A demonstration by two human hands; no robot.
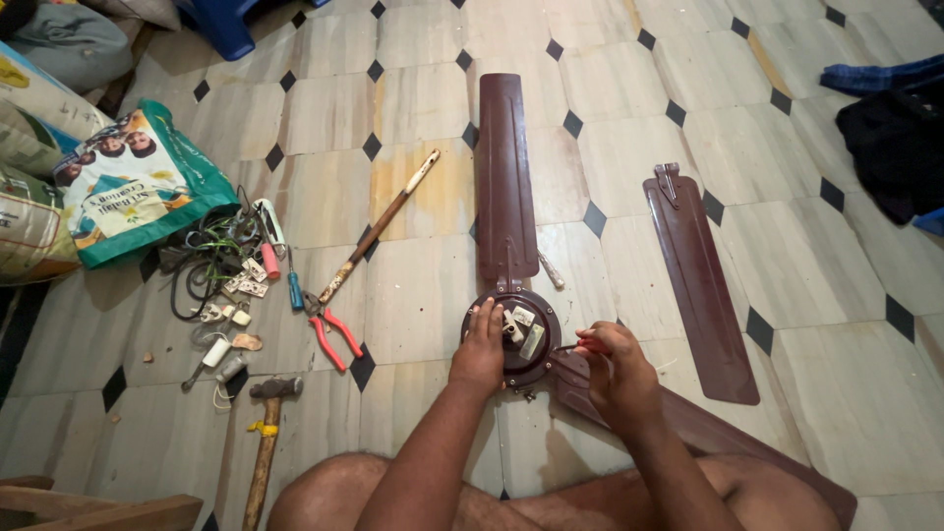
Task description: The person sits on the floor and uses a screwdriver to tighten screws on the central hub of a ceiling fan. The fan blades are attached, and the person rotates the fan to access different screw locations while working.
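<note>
ceiling fan motor hub [519,339] on tiled floor [433,285], between the knees. left hand [480,346] spread flat on hub, steadying. right hand [615,366] pinched shut on red-handled screwdriver [582,345], tip at hub. looks like screw-work step; next likely needs steady turning, hub kept from rotating. loose blade [700,280] lies apart.

From my remote view, my left hand [482,346] covers part of the fan motor hub [518,339], my right hand [618,369] hides most of the red-handled tool [588,345], whose tip is too small to identify, and the lower fan blade [728,438] is cut off by my knee.
</note>
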